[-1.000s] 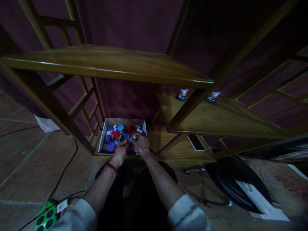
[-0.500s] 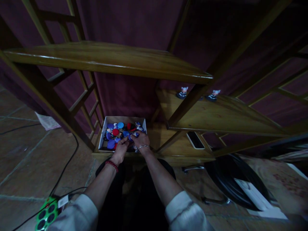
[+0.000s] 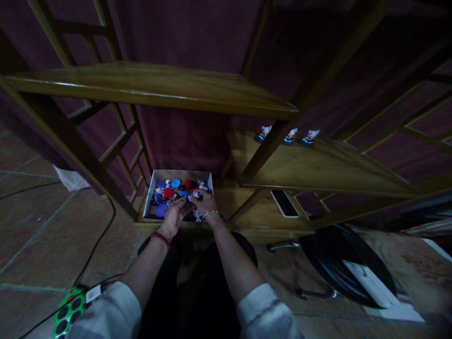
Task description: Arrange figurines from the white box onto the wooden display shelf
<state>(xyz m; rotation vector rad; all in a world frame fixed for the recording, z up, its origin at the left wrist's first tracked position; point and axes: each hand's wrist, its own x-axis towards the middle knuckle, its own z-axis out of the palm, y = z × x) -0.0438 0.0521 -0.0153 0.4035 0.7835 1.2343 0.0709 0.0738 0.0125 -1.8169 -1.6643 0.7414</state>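
An open shallow box (image 3: 151,200) full of small figurines with blue, purple and red round bases sits on the low wooden shelf. Over its front right part, my right hand (image 3: 206,204) pinches a small figurine (image 3: 195,195) with a dark blue base. My left hand (image 3: 174,216) is curled just beside it, its fingertips closed on the base of the same figurine. The fingers partly cover the figurine, so its details are hard to make out.
Three small figurines, among them one at the right (image 3: 310,138), stand on the middle shelf (image 3: 318,165). A phone (image 3: 284,204) lies on the low shelf. A wooden upper shelf (image 3: 151,89) overhangs the box. A green power strip (image 3: 68,310) and black cables lie on the tiled floor.
The figurine has turned between my hands, its blue base now toward my left fingers. My left hand has rolled slightly, and the view has shifted a little, uncovering the middle figurine behind the post.
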